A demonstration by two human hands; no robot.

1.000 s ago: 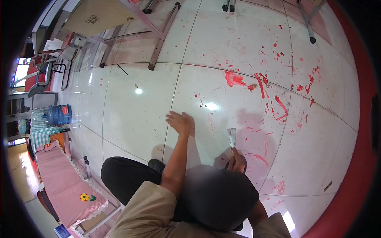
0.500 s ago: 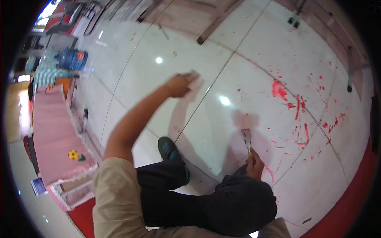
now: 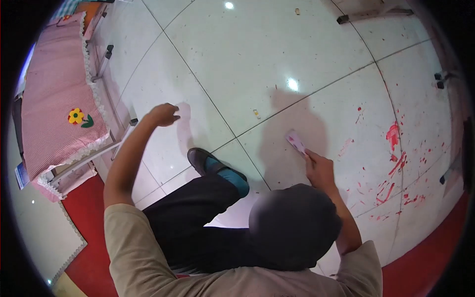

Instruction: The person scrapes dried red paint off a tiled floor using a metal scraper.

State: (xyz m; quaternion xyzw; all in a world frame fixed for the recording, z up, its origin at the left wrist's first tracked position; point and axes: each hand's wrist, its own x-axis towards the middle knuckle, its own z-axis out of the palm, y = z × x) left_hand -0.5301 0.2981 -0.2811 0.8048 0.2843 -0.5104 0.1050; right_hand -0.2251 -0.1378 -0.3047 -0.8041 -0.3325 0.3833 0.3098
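My right hand (image 3: 320,171) is wrapped round the handle of a scraper (image 3: 295,140). Its flat blade, smudged with red, points up and left over the white tiled floor (image 3: 217,64). Further left, my left hand (image 3: 164,115) is held over the tiles with thumb and finger apart and nothing visible between them. Red smears (image 3: 392,136) and small flecks spread across the tiles on the right. A small pale scrap (image 3: 256,114) lies between my hands.
A table with a pink checked cloth (image 3: 62,94) and metal legs stands at the left. Dark-tipped furniture feet (image 3: 343,19) rest on the floor at the upper right. Red flooring (image 3: 89,225) borders the tiles. My shoe (image 3: 199,159) is below my left hand.
The view has shifted and turned. My left hand has drawn back left from its forward reach. The scraper has moved farther from the red smears, its blade now tilted more to the left.
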